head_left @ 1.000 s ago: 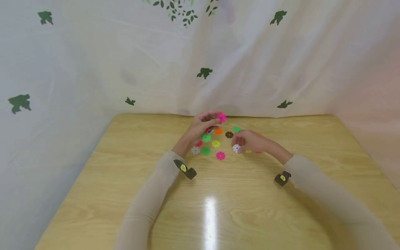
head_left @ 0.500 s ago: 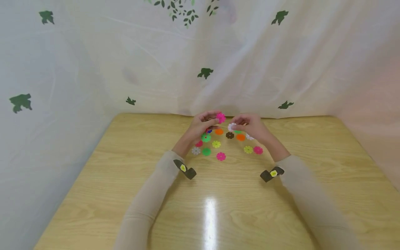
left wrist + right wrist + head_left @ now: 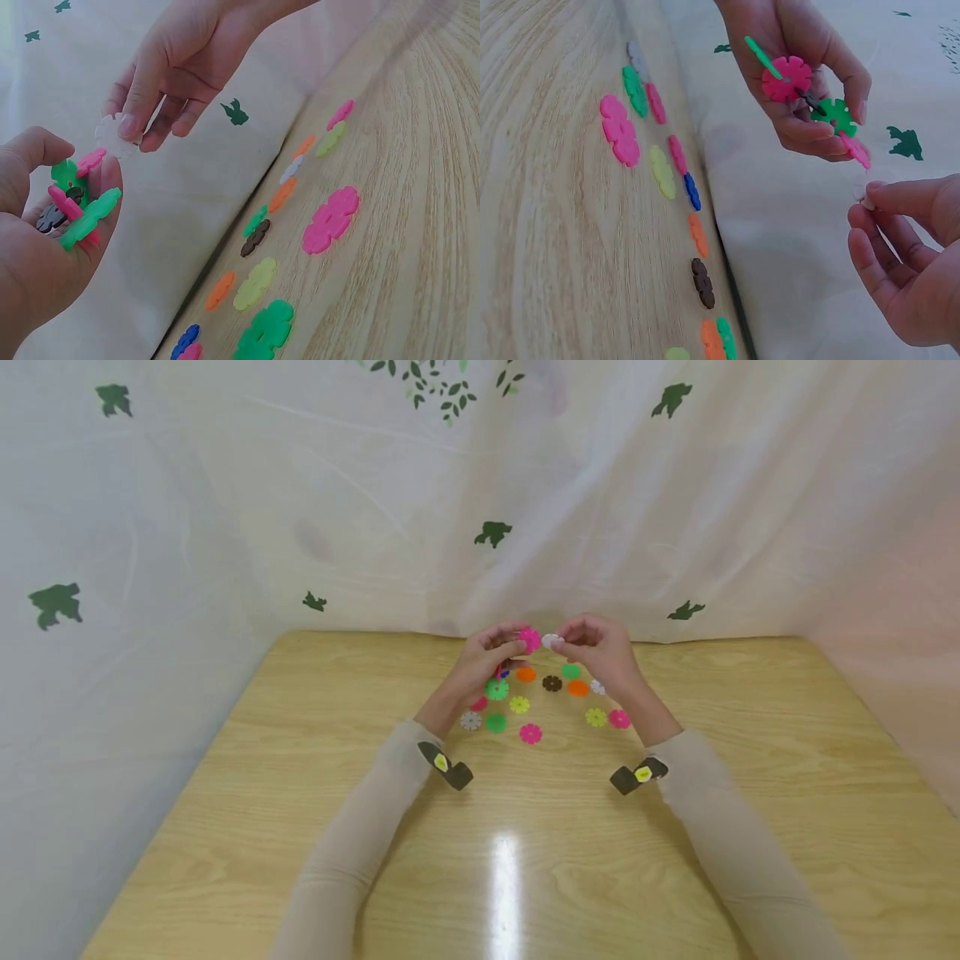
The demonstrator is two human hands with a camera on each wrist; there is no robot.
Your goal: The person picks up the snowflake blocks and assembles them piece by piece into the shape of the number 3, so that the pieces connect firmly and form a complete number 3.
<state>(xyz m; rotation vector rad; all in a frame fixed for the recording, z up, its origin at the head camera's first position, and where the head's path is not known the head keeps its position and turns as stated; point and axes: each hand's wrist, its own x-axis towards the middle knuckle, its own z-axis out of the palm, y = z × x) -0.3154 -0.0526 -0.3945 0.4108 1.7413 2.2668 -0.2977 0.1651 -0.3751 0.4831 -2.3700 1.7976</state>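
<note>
My left hand (image 3: 483, 656) holds a chain of interlocked snowflake discs, the slotted plastic building kind. In the right wrist view the chain runs from a green disc (image 3: 763, 57) through a pink disc (image 3: 784, 79) and a dark one to a second green disc (image 3: 834, 118). A pink end disc (image 3: 855, 151) sticks out past the fingers. Between thumb and fingertips, my right hand (image 3: 606, 653) pinches a white snowflake disc (image 3: 114, 137). Its edge is right at the pink end disc. Both hands are raised above the far part of the table.
Loose discs lie spread on the wooden table (image 3: 420, 860) below the hands: a brown one (image 3: 552, 683), a yellow one (image 3: 519, 704), a pink one (image 3: 531, 733) and several others. Behind the table's far edge hangs a pale curtain (image 3: 375, 527) with green bird shapes.
The right hand has risen from the table with the white disc and moved left and away, up to the pink end disc. My left hand has stayed almost still.
</note>
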